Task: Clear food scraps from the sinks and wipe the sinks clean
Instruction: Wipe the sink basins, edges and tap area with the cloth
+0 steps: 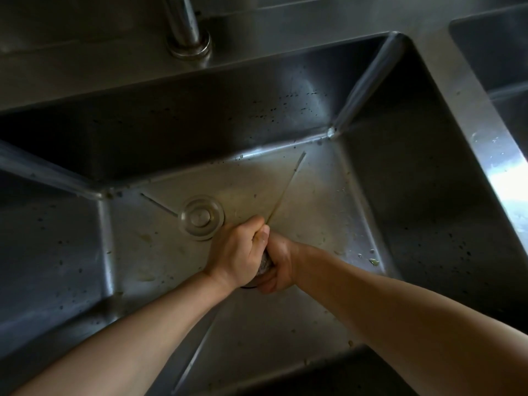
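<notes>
I look down into a deep stainless steel sink [314,195]. Both my hands meet at its floor, over the middle. My left hand [238,251] and my right hand [278,261] grip a round metal mesh strainer [264,265] between them; only a small grey patch of it shows. A round metal drain stopper [201,218] lies flat on the floor just left of my left hand. Small food scraps [373,261] cling to the floor near the right wall, and dark specks dot the walls.
A tap base [190,38] stands on the back ledge above the basin. A second sink [497,52] lies at the far right, beyond a steel divider rim [468,110]. The front edge of the sink runs along the bottom of the view.
</notes>
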A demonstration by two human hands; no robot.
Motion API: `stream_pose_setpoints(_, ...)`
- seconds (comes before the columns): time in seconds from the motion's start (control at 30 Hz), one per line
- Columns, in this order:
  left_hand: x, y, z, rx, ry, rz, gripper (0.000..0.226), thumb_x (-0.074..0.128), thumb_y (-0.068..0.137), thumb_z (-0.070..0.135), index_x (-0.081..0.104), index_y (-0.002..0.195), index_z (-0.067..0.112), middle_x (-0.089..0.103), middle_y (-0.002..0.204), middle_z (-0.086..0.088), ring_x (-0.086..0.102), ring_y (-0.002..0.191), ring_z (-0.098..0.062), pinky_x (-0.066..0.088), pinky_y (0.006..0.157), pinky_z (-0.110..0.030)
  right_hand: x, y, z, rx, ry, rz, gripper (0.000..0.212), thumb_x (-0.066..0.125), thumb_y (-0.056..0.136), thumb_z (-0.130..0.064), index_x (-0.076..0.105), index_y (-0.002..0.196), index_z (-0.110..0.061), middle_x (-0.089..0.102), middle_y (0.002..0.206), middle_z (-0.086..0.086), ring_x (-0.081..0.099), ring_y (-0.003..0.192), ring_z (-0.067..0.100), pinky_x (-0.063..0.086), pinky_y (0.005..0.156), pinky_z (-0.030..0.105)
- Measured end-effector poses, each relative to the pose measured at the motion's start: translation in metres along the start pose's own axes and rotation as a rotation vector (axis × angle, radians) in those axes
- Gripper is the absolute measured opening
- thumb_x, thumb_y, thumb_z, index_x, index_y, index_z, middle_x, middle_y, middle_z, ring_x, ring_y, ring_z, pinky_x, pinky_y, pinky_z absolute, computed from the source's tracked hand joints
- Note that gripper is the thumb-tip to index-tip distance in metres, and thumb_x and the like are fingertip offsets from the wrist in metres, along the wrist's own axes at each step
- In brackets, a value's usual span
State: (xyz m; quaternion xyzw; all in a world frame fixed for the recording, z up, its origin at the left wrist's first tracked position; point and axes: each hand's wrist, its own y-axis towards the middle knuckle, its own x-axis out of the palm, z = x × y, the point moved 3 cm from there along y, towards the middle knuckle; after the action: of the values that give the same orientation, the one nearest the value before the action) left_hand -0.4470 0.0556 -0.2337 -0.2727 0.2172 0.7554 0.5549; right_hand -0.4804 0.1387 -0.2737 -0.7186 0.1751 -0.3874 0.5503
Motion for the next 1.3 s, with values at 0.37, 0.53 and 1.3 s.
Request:
stream_pose_setpoints(0.37,0.007,-0.01,-0.013,-0.178,0.057,-0.008,0.038,0.034,0.092,0.034,0.05,0.07,0.008,0.059,0.066,-0.011,0.055,0.065,-0.035,0.041,0.055,-0.039,0.008,0.006,0.003,-0.089,0.096,0.088,0.046,0.036,0.093,-0.041,0.04,0.053,-0.018,0.036,0.05,-0.001,0.033,0.042,0.011,0.02,0.043,0.022)
stream_pose_setpoints(0.53,-0.008,-0.014,-0.036,-0.77,0.035,-0.031,0.029,0.041,0.096,0.038,0.056,0.086,0.015,0.064,0.096,-0.016,0.059,0.093,-0.035,0.042,0.071,-0.035,0.017,-0.031,-0.008,-0.198,0.131,0.177,0.041,0.038,0.096,-0.05,0.059,0.108,-0.017,0.063,0.101,0.008,0.06,0.096,0.024,0.048,0.077,0.033)
stream_pose_setpoints(1.3,-0.077,-0.069,0.02,-0.916,0.125,-0.305,0.054,0.038,0.091,0.013,0.033,0.143,0.025,0.043,0.142,-0.01,0.041,0.128,-0.033,0.03,0.11,-0.044,0.025,-0.121,0.015,-0.696,-0.151,0.822,0.028,0.064,0.082,-0.005,0.054,0.108,-0.011,0.062,0.11,0.011,0.061,0.103,0.028,0.055,0.088,0.043)
